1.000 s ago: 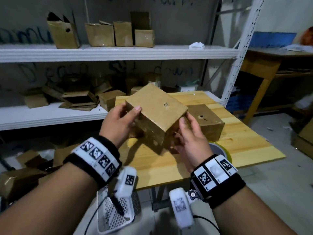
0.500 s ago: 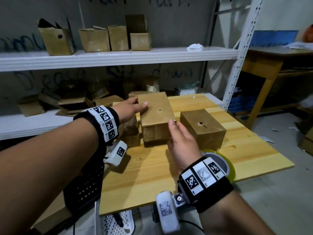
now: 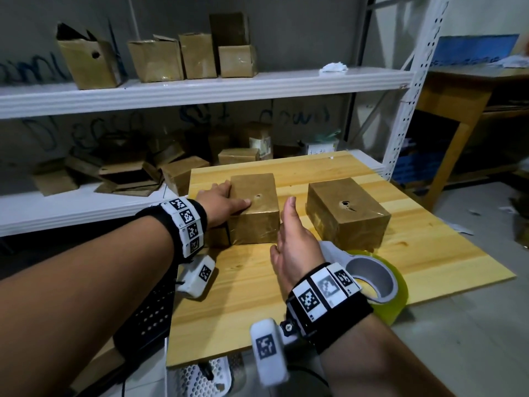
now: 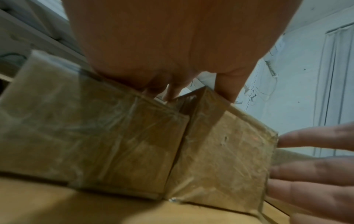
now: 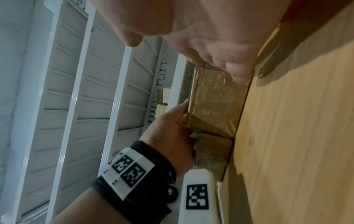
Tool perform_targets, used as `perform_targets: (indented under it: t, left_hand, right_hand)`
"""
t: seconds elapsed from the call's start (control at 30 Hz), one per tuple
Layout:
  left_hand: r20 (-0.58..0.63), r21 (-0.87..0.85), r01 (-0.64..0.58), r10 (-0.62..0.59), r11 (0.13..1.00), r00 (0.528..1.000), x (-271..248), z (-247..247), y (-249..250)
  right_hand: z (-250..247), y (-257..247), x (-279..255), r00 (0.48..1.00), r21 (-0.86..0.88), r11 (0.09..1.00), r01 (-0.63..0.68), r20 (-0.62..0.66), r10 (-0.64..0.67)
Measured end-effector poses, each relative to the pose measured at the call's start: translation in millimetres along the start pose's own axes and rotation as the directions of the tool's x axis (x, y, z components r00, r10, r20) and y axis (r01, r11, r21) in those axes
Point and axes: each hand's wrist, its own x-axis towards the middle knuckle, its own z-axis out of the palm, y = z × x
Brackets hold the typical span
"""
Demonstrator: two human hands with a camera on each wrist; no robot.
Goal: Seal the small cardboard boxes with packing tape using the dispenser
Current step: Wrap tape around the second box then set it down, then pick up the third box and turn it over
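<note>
A tape-wrapped cardboard box (image 3: 254,213) with a small hole in its top stands on the wooden table (image 3: 257,310). My left hand (image 3: 236,194) rests against it, thumb flat on top and fingers straight down its left side, in the gap to a lower box (image 3: 216,237). In the left wrist view that gap lies between the box (image 4: 220,151) and the lower one (image 4: 95,136). My right hand (image 3: 282,224) hovers open just right of the box, holding nothing. A second taped box (image 3: 346,213) sits further right. The tape dispenser (image 3: 369,279) with a yellowish roll lies behind my right wrist.
White metal shelves (image 3: 200,90) behind the table carry several more cardboard boxes, some with open flaps. A wooden desk (image 3: 458,110) stands at the right. A black perforated crate (image 3: 148,319) sits below the table's left edge.
The box, held in the air by both hands a second ago, now stands on the table. My right hand has let go and drawn back; the left arm has stretched forward with the box.
</note>
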Motion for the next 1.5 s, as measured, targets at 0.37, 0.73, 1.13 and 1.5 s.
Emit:
perform_targets:
  t: [0.37, 0.73, 1.13, 1.5]
  left_hand:
    - [-0.042, -0.328, 0.090, -0.110, 0.940, 0.993, -1, -1, -9]
    - [-0.272, -0.447, -0.094, -0.035, 0.889, 0.962, -44, 4, 15]
    - [-0.243, -0.501, -0.194, 0.079, 0.843, 0.967, -86, 35, 73]
    - [-0.061, -0.539, -0.083, 0.059, 0.838, 0.996, -83, 63, 117]
  right_hand:
    - [0, 5, 1, 0.998, 0.034, 0.998, 0.062, -0.016, -0.061]
    - [-39, -35, -32, 0.999, 0.189, 0.982, 0.004, 0.031, -0.010]
    - [-107, -63, -39, 0.977, 0.198, 0.972, 0.127, -0.194, -0.088]
    - [-173, -77, -15, 0.947, 0.066, 0.997, 0.038, -0.321, -0.014]
